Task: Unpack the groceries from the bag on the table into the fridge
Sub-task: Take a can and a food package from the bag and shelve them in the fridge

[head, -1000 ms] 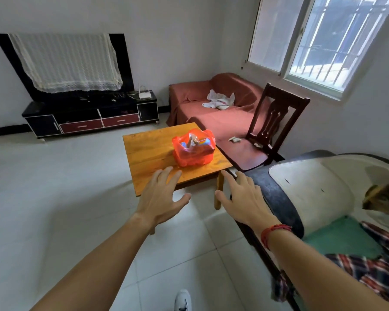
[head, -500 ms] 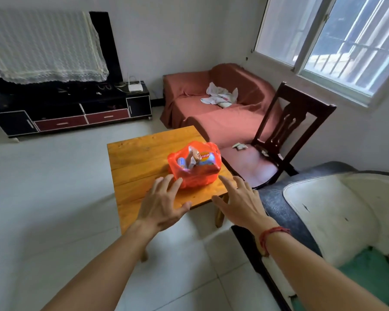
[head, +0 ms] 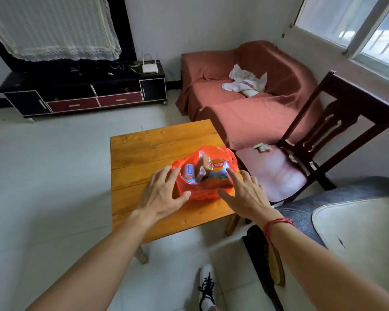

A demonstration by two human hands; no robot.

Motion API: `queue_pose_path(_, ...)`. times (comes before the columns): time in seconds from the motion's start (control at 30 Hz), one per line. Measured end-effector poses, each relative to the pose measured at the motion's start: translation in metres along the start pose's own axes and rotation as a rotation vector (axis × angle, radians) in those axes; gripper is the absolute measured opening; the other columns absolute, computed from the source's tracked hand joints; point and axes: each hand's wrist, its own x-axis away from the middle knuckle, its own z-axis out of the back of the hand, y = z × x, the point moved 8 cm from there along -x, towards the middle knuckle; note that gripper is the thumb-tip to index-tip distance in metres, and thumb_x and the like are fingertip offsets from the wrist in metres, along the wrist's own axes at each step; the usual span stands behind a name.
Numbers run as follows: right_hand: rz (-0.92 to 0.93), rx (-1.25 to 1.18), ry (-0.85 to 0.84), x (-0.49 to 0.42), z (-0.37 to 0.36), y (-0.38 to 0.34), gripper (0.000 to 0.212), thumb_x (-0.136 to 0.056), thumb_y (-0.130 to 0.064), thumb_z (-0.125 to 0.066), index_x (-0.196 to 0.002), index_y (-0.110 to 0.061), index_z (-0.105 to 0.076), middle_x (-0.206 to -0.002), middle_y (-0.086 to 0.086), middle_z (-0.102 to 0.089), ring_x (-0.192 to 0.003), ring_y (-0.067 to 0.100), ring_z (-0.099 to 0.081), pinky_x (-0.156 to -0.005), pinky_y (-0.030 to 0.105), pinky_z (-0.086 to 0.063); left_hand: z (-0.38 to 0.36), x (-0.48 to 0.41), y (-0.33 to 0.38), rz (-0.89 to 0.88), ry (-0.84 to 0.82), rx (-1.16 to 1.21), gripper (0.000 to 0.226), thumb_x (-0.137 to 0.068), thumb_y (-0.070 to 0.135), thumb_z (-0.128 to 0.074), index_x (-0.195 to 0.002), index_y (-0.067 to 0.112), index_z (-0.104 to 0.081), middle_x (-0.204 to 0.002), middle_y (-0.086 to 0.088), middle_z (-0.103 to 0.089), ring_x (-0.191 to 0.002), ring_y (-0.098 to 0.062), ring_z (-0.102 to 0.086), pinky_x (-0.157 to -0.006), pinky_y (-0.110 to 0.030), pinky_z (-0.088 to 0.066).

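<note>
An orange plastic bag (head: 202, 193) sits open on the small wooden table (head: 153, 149). Inside it I see a blue can (head: 188, 173), a brownish packet (head: 206, 165) and a snack bag with a red and yellow logo (head: 218, 168). My left hand (head: 164, 195) reaches the bag's left side with fingers spread, its thumb against the plastic. My right hand (head: 245, 194) is at the bag's right side, fingers straight, index fingertip by the snack bag. Neither hand holds anything. No fridge is in view.
A dark wooden chair (head: 323, 140) with a pink seat stands right of the table. A red-covered sofa (head: 245, 95) sits behind it, a black TV stand (head: 85, 95) along the far wall. An armchair (head: 346, 221) is close at my right. Pale tiled floor lies left.
I have moved closer to the table. Both hands have advanced from the table's near edge to the two sides of the orange bag.
</note>
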Motion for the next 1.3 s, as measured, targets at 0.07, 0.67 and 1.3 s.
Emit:
queue_pose_path(0.07, 0.005, -0.012, -0.02, -0.029, -0.001, 0.01, 0.077, -0.091, -0.069, -0.045, -0.156, -0.035, -0.019, -0.151, 0.011, -0.036, -0.132, 0.034, -0.041, -0.102, 0.048, -0.04, -0.007, -0.027, -0.001, 0.026, -0.013, 0.012, 0.082, -0.086, 0.065, -0.051, -0.152, 0.023, -0.028, -0.156, -0.004, -0.027, -0.142, -0.025, -0.026, -0.107, -0.041, -0.041)
queue_pose_path(0.67, 0.039, -0.115, -0.235, -0.177, -0.038, 0.041, 0.082, -0.089, -0.065, -0.051, -0.155, -0.031, -0.016, -0.152, 0.014, -0.033, -0.132, 0.039, -0.041, -0.1, 0.055, -0.045, -0.068, -0.152, -0.002, 0.135, -0.146, 0.012, 0.065, -0.093, 0.047, -0.054, -0.148, 0.018, -0.037, -0.148, -0.003, -0.035, -0.131, -0.027, -0.038, -0.1, -0.04, -0.046)
queue_pose_path(1.3, -0.155, -0.396, -0.42, -0.25, -0.108, 0.02, 0.083, -0.088, -0.037, -0.067, -0.156, -0.02, -0.021, -0.145, 0.021, -0.041, -0.136, 0.037, -0.038, -0.106, 0.042, -0.038, -0.176, -0.203, -0.04, 0.338, -0.37, 0.216, 0.054, -0.09, 0.031, -0.058, -0.137, 0.012, -0.041, -0.136, -0.011, -0.041, -0.119, -0.041, -0.044, -0.097, -0.05, -0.044)
